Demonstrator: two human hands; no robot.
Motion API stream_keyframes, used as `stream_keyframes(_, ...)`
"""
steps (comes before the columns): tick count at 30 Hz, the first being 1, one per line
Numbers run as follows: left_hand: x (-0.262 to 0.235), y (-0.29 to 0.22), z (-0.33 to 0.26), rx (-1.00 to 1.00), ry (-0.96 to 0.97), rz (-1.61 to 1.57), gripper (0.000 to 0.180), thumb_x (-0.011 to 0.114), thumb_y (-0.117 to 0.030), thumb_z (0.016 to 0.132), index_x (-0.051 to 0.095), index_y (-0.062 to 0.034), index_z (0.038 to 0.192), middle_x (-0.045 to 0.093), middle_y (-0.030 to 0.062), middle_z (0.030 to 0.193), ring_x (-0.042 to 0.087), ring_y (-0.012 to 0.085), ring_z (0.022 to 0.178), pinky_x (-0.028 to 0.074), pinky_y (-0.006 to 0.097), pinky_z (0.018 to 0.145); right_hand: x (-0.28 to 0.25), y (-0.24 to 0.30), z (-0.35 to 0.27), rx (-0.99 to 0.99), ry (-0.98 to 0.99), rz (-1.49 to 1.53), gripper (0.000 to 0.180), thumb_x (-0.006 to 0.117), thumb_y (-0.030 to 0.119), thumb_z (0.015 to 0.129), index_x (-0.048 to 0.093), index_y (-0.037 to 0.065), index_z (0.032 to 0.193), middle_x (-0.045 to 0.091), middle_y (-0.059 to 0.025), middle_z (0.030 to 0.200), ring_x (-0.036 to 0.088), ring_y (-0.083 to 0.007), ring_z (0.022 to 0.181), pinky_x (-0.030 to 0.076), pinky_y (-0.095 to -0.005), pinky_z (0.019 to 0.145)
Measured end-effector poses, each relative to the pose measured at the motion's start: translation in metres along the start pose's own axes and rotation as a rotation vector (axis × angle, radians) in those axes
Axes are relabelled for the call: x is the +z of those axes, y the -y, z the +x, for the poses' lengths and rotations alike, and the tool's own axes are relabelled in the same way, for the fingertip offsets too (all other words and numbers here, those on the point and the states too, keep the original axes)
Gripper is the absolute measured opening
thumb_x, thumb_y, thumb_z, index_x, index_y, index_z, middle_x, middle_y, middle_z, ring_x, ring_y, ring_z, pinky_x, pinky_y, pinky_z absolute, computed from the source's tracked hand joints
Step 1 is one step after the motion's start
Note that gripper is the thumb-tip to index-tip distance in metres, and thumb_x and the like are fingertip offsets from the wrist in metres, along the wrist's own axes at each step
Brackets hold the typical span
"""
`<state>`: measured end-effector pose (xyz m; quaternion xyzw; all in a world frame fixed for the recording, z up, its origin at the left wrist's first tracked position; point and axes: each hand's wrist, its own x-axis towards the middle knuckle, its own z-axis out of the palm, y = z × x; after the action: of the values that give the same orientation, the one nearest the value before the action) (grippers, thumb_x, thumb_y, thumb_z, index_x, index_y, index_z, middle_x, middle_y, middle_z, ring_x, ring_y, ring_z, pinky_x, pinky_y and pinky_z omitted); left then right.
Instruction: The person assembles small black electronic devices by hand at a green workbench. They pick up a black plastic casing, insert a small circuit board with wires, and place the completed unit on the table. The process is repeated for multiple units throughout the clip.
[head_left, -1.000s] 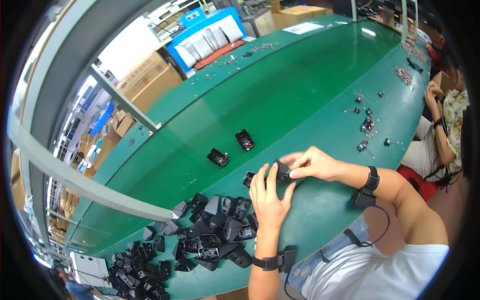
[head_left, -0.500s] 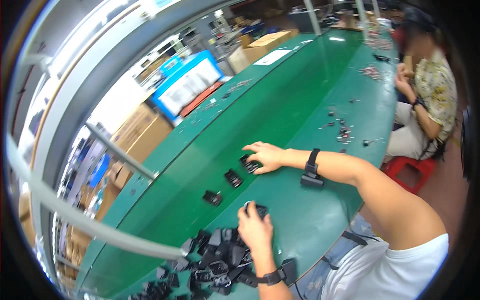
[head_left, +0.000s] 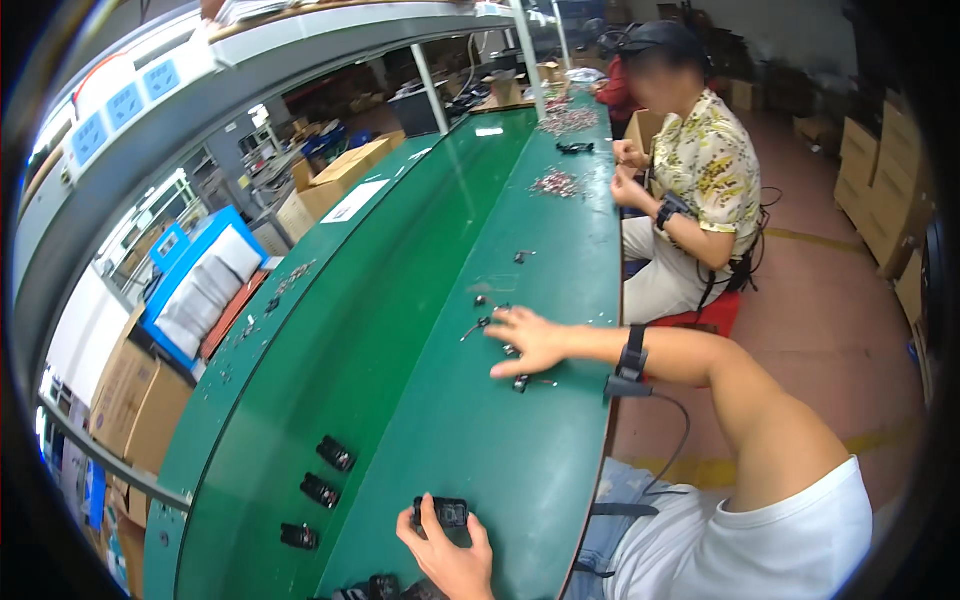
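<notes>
The left hand (head_left: 455, 560) is curled around a black plastic case (head_left: 453, 513), fingers on its left and top, thumb on its right. The case is over the near part of the green bench (head_left: 430, 430). The right hand (head_left: 530, 342) is farther off, fingers spread wide, palm down over small black parts with wires (head_left: 520, 384); I can't see anything held under it.

The case looks light and stiff, maybe a bit slippery, so its long sides seem best to hold. The little parts look very light, and their thin wires could bend or pull loose — better to pick them up by the black bit.

There is good room on the bench between the hands. Its right edge runs close under the right arm, where a black cable (head_left: 685, 430) hangs and might catch. To the left, three more cases (head_left: 320, 490) lie on the green lane (head_left: 370, 310) — easy to bump.
</notes>
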<state>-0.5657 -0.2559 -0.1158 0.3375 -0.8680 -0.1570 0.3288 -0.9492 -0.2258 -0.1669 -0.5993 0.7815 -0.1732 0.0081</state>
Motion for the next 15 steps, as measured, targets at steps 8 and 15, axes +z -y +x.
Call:
stream_keyframes(8, 0.008, -0.004, 0.0, -0.017, 0.068, -0.044, 0.06, 0.076, -0.021, 0.078, 0.055, -0.0069, 0.133, 0.047, 0.0248, 0.127, 0.051, 0.0444, 0.115, 0.045, 0.049, 0.098, 0.032, 0.064, -0.009, -0.342, -0.151, 0.22, 0.021, 0.065, 0.009, 0.081, 0.067, 0.01, 0.102, 0.059, -0.0078, 0.116, 0.057, -0.0301, 0.104, 0.049, -0.0412, 0.092)
stream_keyframes(15, 0.009, 0.001, 0.001, -0.085, -0.006, -0.011, 0.06, 0.077, -0.02, 0.079, 0.055, -0.0053, 0.133, 0.048, 0.024, 0.125, 0.052, 0.043, 0.114, 0.045, 0.048, 0.098, 0.046, 0.151, 0.025, -0.484, 0.043, 0.609, 0.025, 0.061, 0.008, 0.079, 0.067, 0.007, 0.103, 0.067, -0.0124, 0.101, 0.067, -0.0315, 0.093, 0.056, -0.0422, 0.079)
